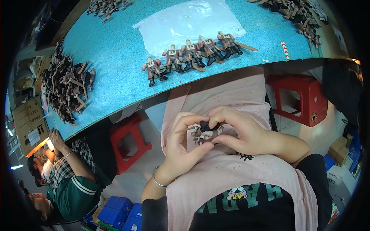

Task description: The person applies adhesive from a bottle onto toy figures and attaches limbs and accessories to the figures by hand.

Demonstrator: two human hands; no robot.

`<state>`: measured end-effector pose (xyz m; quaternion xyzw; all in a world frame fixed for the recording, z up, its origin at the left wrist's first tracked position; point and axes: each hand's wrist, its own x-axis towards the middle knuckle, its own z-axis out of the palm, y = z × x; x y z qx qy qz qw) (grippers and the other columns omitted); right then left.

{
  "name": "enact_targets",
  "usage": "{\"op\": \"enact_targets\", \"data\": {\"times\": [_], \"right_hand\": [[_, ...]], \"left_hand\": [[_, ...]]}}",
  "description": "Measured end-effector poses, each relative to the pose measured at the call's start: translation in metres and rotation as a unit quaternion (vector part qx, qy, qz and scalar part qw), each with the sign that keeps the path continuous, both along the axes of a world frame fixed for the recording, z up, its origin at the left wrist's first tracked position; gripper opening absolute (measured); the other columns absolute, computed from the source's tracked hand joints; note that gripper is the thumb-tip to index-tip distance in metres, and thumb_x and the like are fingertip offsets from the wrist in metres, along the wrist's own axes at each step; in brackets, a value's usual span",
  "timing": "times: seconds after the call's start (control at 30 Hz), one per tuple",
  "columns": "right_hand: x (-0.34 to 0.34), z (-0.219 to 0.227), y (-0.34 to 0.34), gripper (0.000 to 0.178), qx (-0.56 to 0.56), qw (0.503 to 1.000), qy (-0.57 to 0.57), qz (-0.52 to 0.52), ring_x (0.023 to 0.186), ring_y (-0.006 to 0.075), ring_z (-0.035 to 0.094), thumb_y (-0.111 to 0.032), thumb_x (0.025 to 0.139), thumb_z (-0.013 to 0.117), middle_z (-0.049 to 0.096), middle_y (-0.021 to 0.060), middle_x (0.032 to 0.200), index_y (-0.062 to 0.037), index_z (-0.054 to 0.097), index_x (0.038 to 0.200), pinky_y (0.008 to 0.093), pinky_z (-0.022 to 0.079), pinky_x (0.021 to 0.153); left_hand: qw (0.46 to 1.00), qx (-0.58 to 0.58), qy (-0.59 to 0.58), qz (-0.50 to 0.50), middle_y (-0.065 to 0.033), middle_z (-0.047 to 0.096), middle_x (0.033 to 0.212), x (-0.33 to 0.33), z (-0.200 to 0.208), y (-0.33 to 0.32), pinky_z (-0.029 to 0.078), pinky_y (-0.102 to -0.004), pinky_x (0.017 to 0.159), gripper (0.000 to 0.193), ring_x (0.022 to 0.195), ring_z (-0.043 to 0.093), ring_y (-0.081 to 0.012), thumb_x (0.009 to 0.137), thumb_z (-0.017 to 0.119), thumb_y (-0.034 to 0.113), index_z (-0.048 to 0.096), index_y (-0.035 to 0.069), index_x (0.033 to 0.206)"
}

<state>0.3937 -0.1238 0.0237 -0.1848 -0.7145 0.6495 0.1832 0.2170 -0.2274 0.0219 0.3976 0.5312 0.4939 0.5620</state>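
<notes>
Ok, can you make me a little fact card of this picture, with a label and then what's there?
Left hand: holding a toy
Right hand: holding the same toy, by its dark part
Row: five toys lying on the table
Table: speckled blue
Sheet: pale, shiny, just beyond the row
Heap: many toys jumbled, left of the row
Left stool: red
Right stool: red

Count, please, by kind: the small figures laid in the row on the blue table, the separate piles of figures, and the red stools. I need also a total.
Figures in the row: 5
Piles of figures: 3
Red stools: 2
Total: 10
</notes>
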Motion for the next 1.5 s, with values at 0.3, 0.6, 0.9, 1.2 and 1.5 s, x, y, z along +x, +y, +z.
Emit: {"op": "enact_targets", "data": {"times": [0.3, 0.6, 0.9, 1.2, 1.5], "right_hand": [[-0.002, 0.004, -0.003, 0.048, -0.029, 0.997, 0.018, -0.065, 0.100, 0.0251, 0.057, 0.001, 0.077, 0.065, 0.055, 0.0126, 0.112, -0.0024, 0.047, 0.122, 0.0345, 0.046, 0.086], [-0.001, 0.002, 0.008, 0.048, 0.024, 0.999, 0.003, -0.044, 0.104, 0.0283, 0.056, -0.002, 0.077, 0.065, 0.056, 0.0136, 0.113, -0.0015, 0.049, 0.122, 0.0362, 0.045, 0.088], [-0.004, 0.030, 0.058, 0.024, 0.149, 0.986, -0.036, -0.064, 0.107, 0.0276, 0.055, -0.001, 0.078, 0.063, 0.057, 0.0141, 0.111, -0.0025, 0.060, 0.102, 0.0372, 0.042, 0.093], [-0.090, 0.054, 0.208, 0.014, 0.346, 0.922, -0.083, -0.151, 0.086, 0.0231, 0.059, 0.000, 0.083, 0.058, 0.059, 0.0101, 0.098, -0.0040, 0.063, 0.096, 0.0332, 0.048, 0.071], [-0.232, 0.045, 0.321, 0.026, 0.552, 0.819, -0.091, -0.130, 0.105, 0.0339, 0.054, -0.019, 0.084, 0.063, 0.056, 0.0126, 0.111, -0.0080, 0.060, 0.108, 0.0432, 0.045, 0.089]], "left_hand": [[0.996, 0.039, -0.073, -0.026, -0.0101, 0.044, 0.121, -0.004, 0.002, 0.008, 0.038, -0.0335, 0.099, 0.044, 0.115, 0.048, -0.0201, 0.075, 0.077, 0.013, 0.058, 0.000, 0.112], [0.998, 0.063, -0.031, 0.002, -0.0113, 0.049, 0.117, 0.001, -0.003, 0.012, 0.039, -0.0337, 0.099, 0.039, 0.115, 0.049, -0.0226, 0.074, 0.078, 0.015, 0.061, 0.000, 0.107], [0.998, 0.064, 0.009, 0.023, -0.0114, 0.050, 0.115, -0.015, 0.003, 0.017, 0.037, -0.0338, 0.099, 0.034, 0.116, 0.048, -0.0232, 0.073, 0.077, 0.012, 0.064, 0.002, 0.102], [0.994, 0.087, -0.005, 0.058, -0.0106, 0.050, 0.114, -0.042, -0.001, 0.015, 0.039, -0.0315, 0.097, 0.032, 0.111, 0.049, -0.0203, 0.072, 0.074, 0.003, 0.063, 0.000, 0.102], [0.996, 0.051, -0.034, 0.071, -0.0105, 0.050, 0.116, -0.053, -0.004, 0.012, 0.037, -0.0313, 0.100, 0.031, 0.115, 0.048, -0.0200, 0.074, 0.072, 0.001, 0.061, 0.000, 0.103]]}}
